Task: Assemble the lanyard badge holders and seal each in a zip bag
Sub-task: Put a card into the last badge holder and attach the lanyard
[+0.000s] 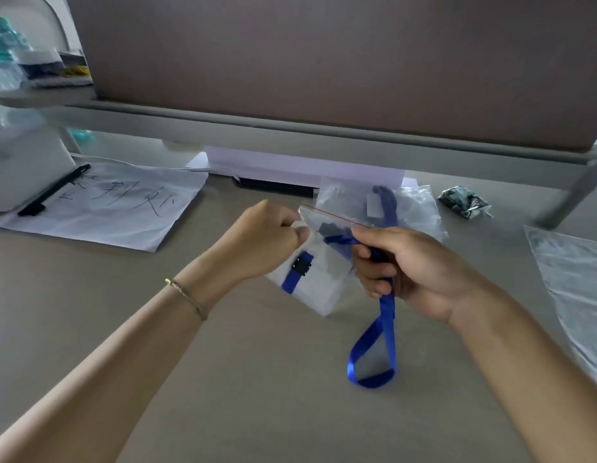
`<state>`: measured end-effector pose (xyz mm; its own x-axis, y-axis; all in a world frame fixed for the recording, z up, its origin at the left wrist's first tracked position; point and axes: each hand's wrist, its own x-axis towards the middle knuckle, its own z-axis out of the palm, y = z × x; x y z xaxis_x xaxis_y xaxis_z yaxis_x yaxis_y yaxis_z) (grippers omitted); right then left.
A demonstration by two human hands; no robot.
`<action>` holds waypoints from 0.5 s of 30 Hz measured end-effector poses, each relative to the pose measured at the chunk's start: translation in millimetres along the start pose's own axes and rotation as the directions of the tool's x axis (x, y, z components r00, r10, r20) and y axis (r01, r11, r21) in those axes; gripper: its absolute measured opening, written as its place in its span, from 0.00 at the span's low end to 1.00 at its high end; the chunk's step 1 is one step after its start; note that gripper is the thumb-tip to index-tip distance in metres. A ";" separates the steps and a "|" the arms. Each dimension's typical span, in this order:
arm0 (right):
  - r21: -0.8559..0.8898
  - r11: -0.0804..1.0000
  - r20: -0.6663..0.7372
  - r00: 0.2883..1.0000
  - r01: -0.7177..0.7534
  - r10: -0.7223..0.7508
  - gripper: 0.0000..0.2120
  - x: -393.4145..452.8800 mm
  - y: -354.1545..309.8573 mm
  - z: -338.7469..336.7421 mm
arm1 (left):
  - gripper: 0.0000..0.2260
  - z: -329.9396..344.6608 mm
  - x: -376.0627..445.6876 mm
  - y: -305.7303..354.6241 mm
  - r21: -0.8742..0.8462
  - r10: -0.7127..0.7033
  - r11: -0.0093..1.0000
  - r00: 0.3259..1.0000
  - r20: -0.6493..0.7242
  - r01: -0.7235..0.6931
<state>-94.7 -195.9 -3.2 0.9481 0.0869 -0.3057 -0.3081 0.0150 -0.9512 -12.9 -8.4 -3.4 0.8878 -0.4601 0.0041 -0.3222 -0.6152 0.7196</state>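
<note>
- Left hand pinches the near-left corner of the zip bag's mouth, fingers curled tight, holding the bag up off the counter.
- Right hand is closed round the blue lanyard, thumb and fingers wrapped on the strap right at the bag's opening.
- Bag hangs between the two grips, mouth with the red zip line up and tilted away, body sagging down toward the counter.
- Part of the lanyard is already inside: black clip and a short run of strap show through the plastic, just below the left grip.
- The rest trails out: a long loop drops straight down from the right grip, its lowest bend near or on the counter; cannot tell if it touches.
- Key relation: strap's long axis runs down and toward the person from the right grip, while the bag mouth sits just up and left of that grip. Right hand is the nearer one for feeding.
- Judgement: step is stuffing the strap in; sealing not yet possible with the loop outside.
- Beyond the grips: another filled bag, a sheet with handwriting, a pen.
</note>
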 end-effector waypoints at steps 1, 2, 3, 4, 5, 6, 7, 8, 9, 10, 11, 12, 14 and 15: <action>0.028 1.000 0.010 1.000 0.015 -0.015 0.17 -0.1 -0.8 2.1 | 0.17 0.7 0.4 -1.2 0.012 0.020 1.000 1.000 -0.020 -0.020; 0.050 0.998 0.012 0.999 0.030 -0.030 0.16 -0.9 -1.6 4.4 | 0.18 1.5 0.3 -1.0 0.030 0.050 0.998 0.999 -0.023 -0.049; 0.064 0.997 0.011 0.999 0.046 -0.047 0.16 -2.1 -3.4 6.5 | 0.19 2.2 -0.8 1.9 0.047 0.086 0.995 0.996 -0.024 -0.085; 0.071 0.995 0.011 0.998 0.066 -0.067 0.16 -3.7 -5.4 8.5 | 0.19 3.2 -2.1 5.1 0.059 0.120 0.991 0.992 -0.033 -0.118; 0.072 0.994 0.011 0.996 0.086 -0.087 0.15 -5.6 -7.4 10.7 | 0.18 4.2 -3.4 8.5 0.067 0.146 0.988 0.988 -0.059 -0.142; 0.070 0.992 0.015 0.994 0.107 -0.108 0.15 -7.5 -9.6 13.4 | 0.16 5.3 -5.4 12.6 0.066 0.166 0.985 0.980 -0.108 -0.159; 0.071 0.989 0.022 0.991 0.126 -0.128 0.15 -9.1 -11.1 16.9 | 0.14 7.0 -6.2 14.8 0.055 0.175 0.984 0.968 -0.180 -0.168; 0.075 0.987 0.031 0.989 0.139 -0.141 0.16 -10.4 -11.5 21.7 | 0.13 8.8 -7.1 16.6 0.021 0.174 0.984 0.952 -0.250 -0.174; 0.084 0.986 0.045 0.988 0.142 -0.146 0.16 -11.7 -10.4 27.6 | 0.12 10.4 -7.1 17.3 -0.046 0.152 0.984 0.942 -0.298 -0.173; 0.092 0.986 0.065 0.987 0.139 -0.145 0.16 -12.2 -8.1 34.1 | 0.12 11.3 -6.5 17.3 -0.149 0.112 0.974 0.936 -0.333 -0.170; 0.094 0.987 0.086 0.987 0.131 -0.139 0.16 -12.2 -5.2 40.8 | 0.11 10.7 -5.0 16.5 -0.295 0.050 0.942 0.937 -0.346 -0.159; 0.092 0.988 0.101 0.986 0.121 -0.130 0.16 -11.5 -1.5 46.4 | 0.11 9.2 -3.6 15.6 -0.448 -0.018 0.882 0.941 -0.337 -0.144; 0.075 0.992 0.107 0.988 0.102 -0.109 0.17 -9.3 5.2 52.5 | 0.11 3.2 -0.7 11.8 -0.665 -0.113 0.740 0.955 -0.275 -0.104; 0.060 0.993 0.105 0.989 0.097 -0.103 0.17 -7.8 7.7 53.0 | 0.10 -0.3 0.0 10.7 -0.743 -0.146 0.664 0.960 -0.240 -0.084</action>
<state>-108.6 -143.7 -6.0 0.9614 0.1890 -0.1998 -0.2184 0.0829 -0.9723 -16.3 -14.8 4.6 0.9780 -0.1982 0.0650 -0.0447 0.1053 0.9934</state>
